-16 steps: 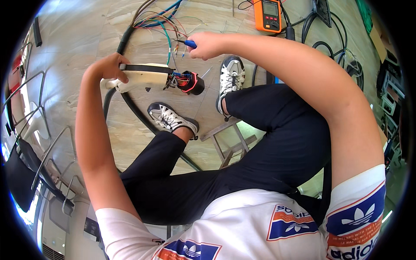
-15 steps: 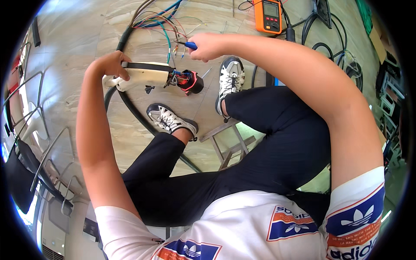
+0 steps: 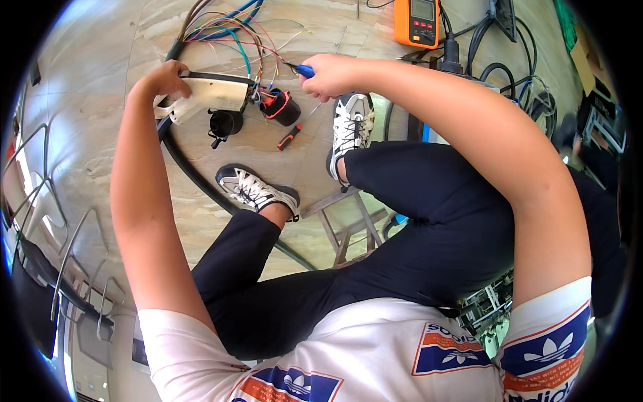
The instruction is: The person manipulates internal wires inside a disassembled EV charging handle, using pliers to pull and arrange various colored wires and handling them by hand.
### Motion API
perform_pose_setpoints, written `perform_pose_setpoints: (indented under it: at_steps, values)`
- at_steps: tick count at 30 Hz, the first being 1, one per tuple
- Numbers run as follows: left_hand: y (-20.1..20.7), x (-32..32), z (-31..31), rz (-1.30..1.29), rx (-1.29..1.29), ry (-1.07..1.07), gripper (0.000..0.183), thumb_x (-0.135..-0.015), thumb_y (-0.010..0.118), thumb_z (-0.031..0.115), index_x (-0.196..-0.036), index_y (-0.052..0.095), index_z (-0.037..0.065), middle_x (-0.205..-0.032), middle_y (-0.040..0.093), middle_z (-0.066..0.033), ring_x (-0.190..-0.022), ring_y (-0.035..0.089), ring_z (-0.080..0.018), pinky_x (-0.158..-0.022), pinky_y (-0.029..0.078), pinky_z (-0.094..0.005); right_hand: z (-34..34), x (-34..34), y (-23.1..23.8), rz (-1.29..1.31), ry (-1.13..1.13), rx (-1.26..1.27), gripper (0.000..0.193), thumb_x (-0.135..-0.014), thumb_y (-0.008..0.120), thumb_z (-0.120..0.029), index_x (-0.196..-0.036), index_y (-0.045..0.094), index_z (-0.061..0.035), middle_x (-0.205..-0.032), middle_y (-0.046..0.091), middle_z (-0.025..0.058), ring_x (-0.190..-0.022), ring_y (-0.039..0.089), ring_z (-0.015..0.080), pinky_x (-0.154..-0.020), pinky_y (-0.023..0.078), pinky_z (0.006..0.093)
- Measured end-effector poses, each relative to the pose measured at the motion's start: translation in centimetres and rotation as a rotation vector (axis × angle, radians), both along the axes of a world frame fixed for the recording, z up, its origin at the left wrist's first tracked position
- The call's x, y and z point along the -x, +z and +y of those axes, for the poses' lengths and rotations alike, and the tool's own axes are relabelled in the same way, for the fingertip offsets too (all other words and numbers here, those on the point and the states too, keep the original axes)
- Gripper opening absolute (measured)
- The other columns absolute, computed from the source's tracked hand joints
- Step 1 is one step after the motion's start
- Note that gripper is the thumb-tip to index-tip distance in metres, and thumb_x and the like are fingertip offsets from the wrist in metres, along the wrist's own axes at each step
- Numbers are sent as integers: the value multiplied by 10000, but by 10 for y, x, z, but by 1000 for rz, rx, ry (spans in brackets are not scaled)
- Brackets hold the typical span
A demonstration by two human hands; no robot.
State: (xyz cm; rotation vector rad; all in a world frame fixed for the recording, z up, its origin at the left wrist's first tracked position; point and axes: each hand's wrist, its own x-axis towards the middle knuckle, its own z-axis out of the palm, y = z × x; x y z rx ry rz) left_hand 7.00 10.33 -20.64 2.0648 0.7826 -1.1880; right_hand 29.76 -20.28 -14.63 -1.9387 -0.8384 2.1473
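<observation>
My left hand [image 3: 167, 79] is wrapped round the rear end of a cream connector handle [image 3: 218, 94] with a black strip along its top. Coloured wires come out of its front, beside a round black plug end [image 3: 282, 108] with a red ring. My right hand [image 3: 328, 75] is closed on a blue-handled tool [image 3: 305, 70]. Its dark tip points left at the loose thin wires [image 3: 258, 43]; I cannot tell whether it touches one. Below the handle lies a black cap [image 3: 226, 124]. A red-and-black screwdriver [image 3: 290, 137] rests on the floor beside the plug end.
An orange meter [image 3: 416, 23] lies at the far right, near black cables and a dark adapter [image 3: 451, 53]. A thick black cable [image 3: 194, 167] curves across the tiled floor. Between my legs stands a small wooden stool [image 3: 345, 224]. Metal-framed chairs [image 3: 67, 261] are at the left.
The connector handle and my left hand sit slightly farther up and left. The black cap and the screwdriver's handle now show. A dark shape has come in at the right edge.
</observation>
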Motion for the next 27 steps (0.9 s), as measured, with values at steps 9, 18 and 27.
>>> perform_pose_setpoints:
  at_steps: [9,18,27]
  values:
    - [-13,72,-84,-903,-893,202,365,-775,754,182,-1108,664,61,-1054,686,-143,-1025,639,-371,-932,502,-481,12,-5,0,-33,-5,-25,223,-880,631,-205,-1062,610,-77,-862,644,32,-733,655,150,-589,498,304]
    - [-9,46,-230,-933,-537,317,242,-908,731,182,-1123,733,71,-867,662,-102,-816,661,-306,-751,535,-421,19,-20,-28,-176,104,-109,156,-892,589,-201,-957,620,-62,-782,653,60,-647,645,169,-555,508,338]
    - [-21,23,-227,-754,-656,228,180,-915,733,268,-1007,752,115,-872,674,-101,-793,685,-338,-707,549,-446,8,-16,-7,-85,138,-45,233,-938,607,-232,-1127,640,-100,-862,648,-3,-727,646,122,-606,507,292]
